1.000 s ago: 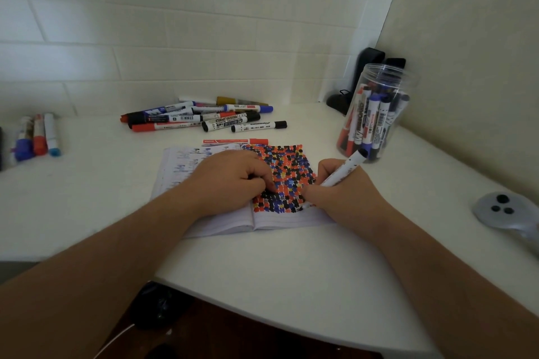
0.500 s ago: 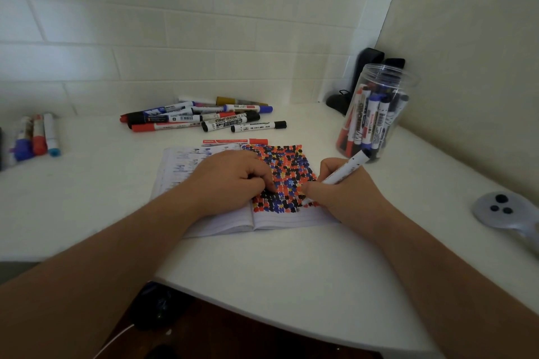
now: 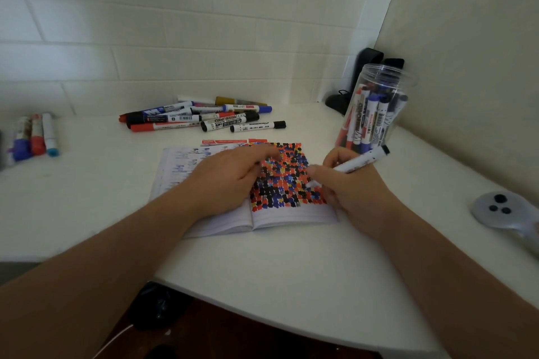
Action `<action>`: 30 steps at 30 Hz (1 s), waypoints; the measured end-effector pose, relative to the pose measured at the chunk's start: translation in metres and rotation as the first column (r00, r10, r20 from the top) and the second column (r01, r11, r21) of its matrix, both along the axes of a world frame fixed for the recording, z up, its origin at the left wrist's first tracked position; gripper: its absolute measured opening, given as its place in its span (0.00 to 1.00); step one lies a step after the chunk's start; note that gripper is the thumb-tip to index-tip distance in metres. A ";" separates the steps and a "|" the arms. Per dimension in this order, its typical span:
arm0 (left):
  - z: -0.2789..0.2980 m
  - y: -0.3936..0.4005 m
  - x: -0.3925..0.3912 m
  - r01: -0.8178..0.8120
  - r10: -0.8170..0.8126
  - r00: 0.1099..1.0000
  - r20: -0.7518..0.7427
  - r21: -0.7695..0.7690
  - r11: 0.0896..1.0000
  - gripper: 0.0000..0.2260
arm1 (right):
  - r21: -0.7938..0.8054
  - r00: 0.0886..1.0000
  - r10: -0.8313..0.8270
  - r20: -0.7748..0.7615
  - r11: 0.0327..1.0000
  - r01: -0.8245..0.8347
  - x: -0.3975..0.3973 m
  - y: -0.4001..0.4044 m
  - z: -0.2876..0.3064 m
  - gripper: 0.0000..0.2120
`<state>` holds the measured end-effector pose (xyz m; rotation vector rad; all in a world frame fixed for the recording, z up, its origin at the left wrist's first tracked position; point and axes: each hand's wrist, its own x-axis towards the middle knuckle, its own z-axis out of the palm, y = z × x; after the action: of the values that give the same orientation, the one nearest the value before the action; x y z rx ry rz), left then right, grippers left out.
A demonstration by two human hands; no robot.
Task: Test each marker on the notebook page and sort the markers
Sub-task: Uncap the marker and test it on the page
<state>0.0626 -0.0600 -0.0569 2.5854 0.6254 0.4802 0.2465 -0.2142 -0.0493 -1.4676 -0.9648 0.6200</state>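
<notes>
An open notebook [image 3: 280,217] lies on the white table, its right page covered with red, black and blue dots. My left hand [image 3: 221,181] presses flat on the notebook's middle, fingers loosely curled. My right hand [image 3: 350,186] grips a white marker [image 3: 361,161] with a black end cap, its tip down at the right edge of the dotted page. A pile of markers [image 3: 201,118] lies behind the notebook. A red marker [image 3: 233,141] lies along the notebook's top edge. A clear jar [image 3: 376,108] at the right holds several markers upright.
Three capped markers [image 3: 35,137] lie at the far left of the table. A grey controller [image 3: 501,211] sits at the right edge. Black objects [image 3: 364,73] stand in the back corner behind the jar. The table's curved front edge [image 3: 262,312] runs below my forearms.
My right hand has lifted slightly and shifted up along the page's right edge with the marker. My left hand has moved a little, its fingers blurred.
</notes>
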 end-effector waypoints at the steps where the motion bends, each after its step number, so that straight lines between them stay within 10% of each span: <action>1: -0.001 0.001 0.000 -0.007 0.009 0.999 0.037 -0.039 0.999 0.15 | 0.039 0.997 0.029 -0.065 0.999 -0.027 0.001 0.000 0.001 0.12; 10: -0.002 0.007 0.001 0.017 -0.006 0.997 0.073 -0.150 0.989 0.08 | 0.021 0.913 0.234 -0.334 0.970 -0.241 0.007 -0.007 0.007 0.17; 30: -0.004 0.010 -0.001 0.035 0.003 0.984 0.178 -0.210 0.977 0.13 | -0.048 0.998 0.018 -0.052 0.999 -0.021 0.002 0.001 0.000 0.04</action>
<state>0.0617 -0.0501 -0.0608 2.3138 0.5614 0.5970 0.2482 -0.2136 -0.0495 -1.4795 -0.9304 0.6968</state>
